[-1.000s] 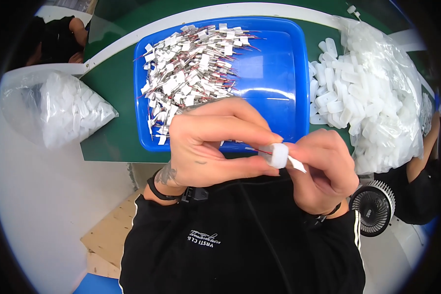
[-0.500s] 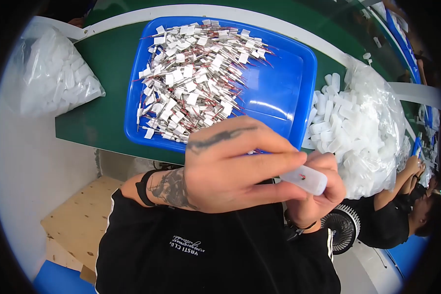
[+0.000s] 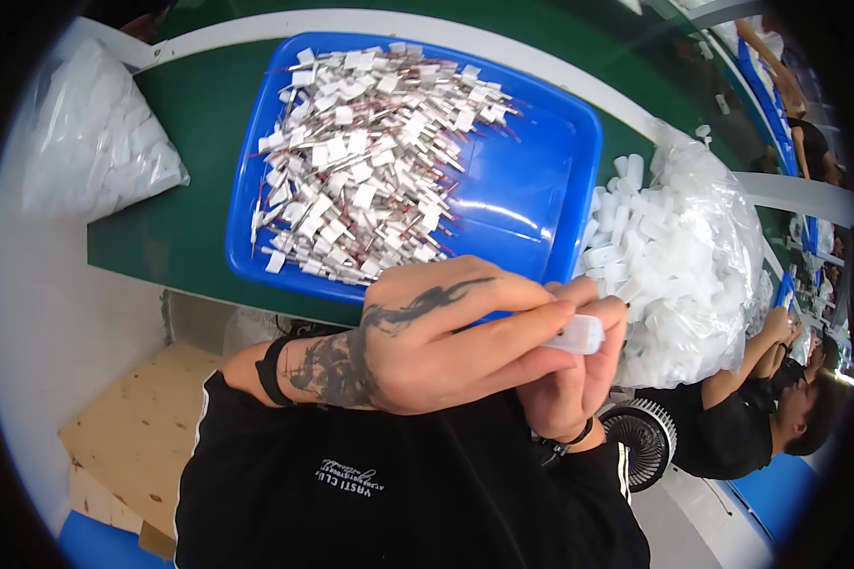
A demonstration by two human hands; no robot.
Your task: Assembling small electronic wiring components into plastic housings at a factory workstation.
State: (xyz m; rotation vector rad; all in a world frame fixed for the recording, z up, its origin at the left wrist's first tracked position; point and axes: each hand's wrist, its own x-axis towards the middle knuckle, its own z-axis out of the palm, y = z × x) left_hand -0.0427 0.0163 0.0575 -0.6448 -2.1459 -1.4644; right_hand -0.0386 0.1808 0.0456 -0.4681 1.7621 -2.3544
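A small translucent white plastic case [image 3: 584,335] is held between my two hands, just in front of the blue tray [image 3: 593,161]. My left hand [image 3: 455,332], with a dark band at its wrist, is closed, its thumb and fingertips pinching the case's left part. A small dark spot shows on the case beside these fingertips. From behind and below, the curled fingers of my right hand [image 3: 569,389] grip the case; they are partly covered by the left hand. Inside the tray lies a heap of thin metal parts [image 3: 361,161] with red wires and white tags.
On the right, a clear bag [image 3: 702,256] spills many white plastic cases onto the green table [image 3: 199,104]. Another filled bag [image 3: 104,142] stands at the left. A black fan [image 3: 640,441] and a co-worker [image 3: 731,417] are at the right. Wooden board [image 3: 133,408] sits low on the left.
Both hands have shifted slightly left with the case. The case has tilted, and my left fingers now cover more of it, hiding most of the red wire spot seen before.
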